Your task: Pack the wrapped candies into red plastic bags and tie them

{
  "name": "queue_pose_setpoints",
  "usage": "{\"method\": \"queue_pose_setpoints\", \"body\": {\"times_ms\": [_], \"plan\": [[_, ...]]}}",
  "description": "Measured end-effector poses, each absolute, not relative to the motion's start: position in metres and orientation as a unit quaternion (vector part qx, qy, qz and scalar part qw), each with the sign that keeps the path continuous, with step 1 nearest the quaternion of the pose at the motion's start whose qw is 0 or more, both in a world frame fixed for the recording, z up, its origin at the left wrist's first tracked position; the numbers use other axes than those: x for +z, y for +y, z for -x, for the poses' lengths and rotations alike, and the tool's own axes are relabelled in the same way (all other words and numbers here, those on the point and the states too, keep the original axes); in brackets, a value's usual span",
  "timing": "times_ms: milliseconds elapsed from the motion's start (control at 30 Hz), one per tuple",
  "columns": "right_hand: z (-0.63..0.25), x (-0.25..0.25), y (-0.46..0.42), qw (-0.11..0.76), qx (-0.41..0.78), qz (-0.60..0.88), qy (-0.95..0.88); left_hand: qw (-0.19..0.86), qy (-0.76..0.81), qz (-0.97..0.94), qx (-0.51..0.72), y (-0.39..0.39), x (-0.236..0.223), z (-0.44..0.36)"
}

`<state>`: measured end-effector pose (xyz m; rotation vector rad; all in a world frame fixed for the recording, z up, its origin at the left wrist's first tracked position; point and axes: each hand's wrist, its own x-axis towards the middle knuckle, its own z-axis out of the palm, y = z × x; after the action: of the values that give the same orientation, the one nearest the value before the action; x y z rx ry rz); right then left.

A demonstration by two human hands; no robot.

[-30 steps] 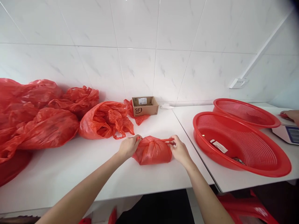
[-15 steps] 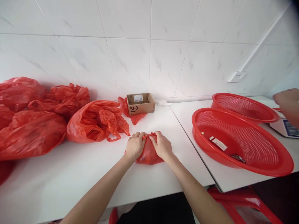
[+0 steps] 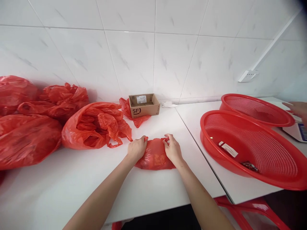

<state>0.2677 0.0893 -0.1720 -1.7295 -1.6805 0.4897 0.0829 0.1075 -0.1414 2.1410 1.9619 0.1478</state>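
A filled red plastic bag (image 3: 154, 156) rests on the white table in front of me, its thin film stretched over lumpy orange-looking contents. My left hand (image 3: 137, 149) is closed on the bag's upper left corner, with a bit of red film poking out by the thumb. At the upper right corner, my right hand (image 3: 173, 149) pinches the film between thumb and fingers. What exactly lies inside the bag cannot be made out.
An open red bag stuffed with more bags (image 3: 96, 126) lies to the left, beside several full red bags (image 3: 26, 137). A small cardboard box (image 3: 144, 110) stands by the wall. Two red baskets (image 3: 206, 140) sit right, near a scale (image 3: 296, 129) and another person's hand (image 3: 298, 108).
My hands came together over the middle of the bag, then moved apart to its two upper corners. The film now lies smoother over the contents. The other person's hand lowered toward the scale.
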Motion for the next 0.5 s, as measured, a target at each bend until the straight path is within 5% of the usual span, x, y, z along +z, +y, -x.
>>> {"method": "queue_pose_setpoints", "body": {"times_ms": [500], "plan": [[-0.261, -0.182, 0.088, 0.312, 0.13, 0.679, -0.651, 0.049, 0.658, -0.74, 0.128, 0.093, -0.165, -0.075]]}}
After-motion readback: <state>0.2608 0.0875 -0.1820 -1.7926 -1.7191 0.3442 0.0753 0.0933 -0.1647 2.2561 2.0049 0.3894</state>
